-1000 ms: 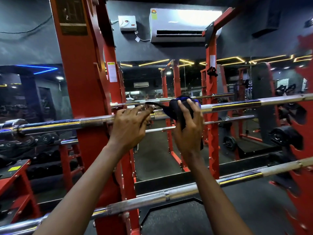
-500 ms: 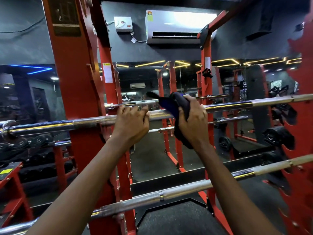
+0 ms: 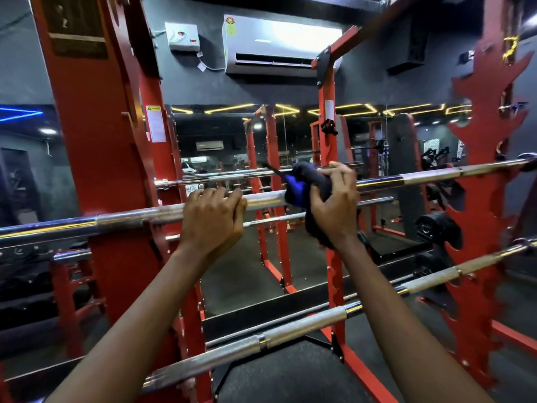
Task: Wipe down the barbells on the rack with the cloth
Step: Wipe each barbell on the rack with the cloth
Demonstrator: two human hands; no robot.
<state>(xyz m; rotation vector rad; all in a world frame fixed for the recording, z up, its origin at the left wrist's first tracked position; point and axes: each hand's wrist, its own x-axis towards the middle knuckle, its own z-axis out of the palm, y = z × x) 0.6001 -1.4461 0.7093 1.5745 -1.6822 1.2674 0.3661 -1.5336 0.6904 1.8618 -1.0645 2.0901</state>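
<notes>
Head view, gym, red steel barbell rack (image 3: 110, 158) in front of a wall mirror (image 3: 290, 141). Upper barbell (image 3: 128, 221) lies across the rack, running from lower left to upper right, chrome shaft with a gold-tinted reflection along it. Left hand (image 3: 210, 219) grips this shaft overhand, fingers (image 3: 220, 196) curled over the top, closed fully around the bar, nothing else in it. Right hand (image 3: 334, 205) sits just to the right of the left on the same bar, closed around a dark cloth (image 3: 302, 187) with a blue patch showing; cloth is bunched and wrapped over the shaft, pressed against it, with a loose dark end hanging below the bar behind the wrist and a thin tail sticking up to the left. The two hands are near each other but not touching; a short bare length of shaft shows between them. Lower barbell (image 3: 305, 324) rests on a lower level of the rack, parallel to the upper one, knurled sleeve sections visible, no hand on it. Air conditioner (image 3: 279, 45) mounted on the dark wall above the mirror, a small white box (image 3: 183, 36) to its left. Black weight plates (image 3: 438, 228) stored at right on the rack.
</notes>
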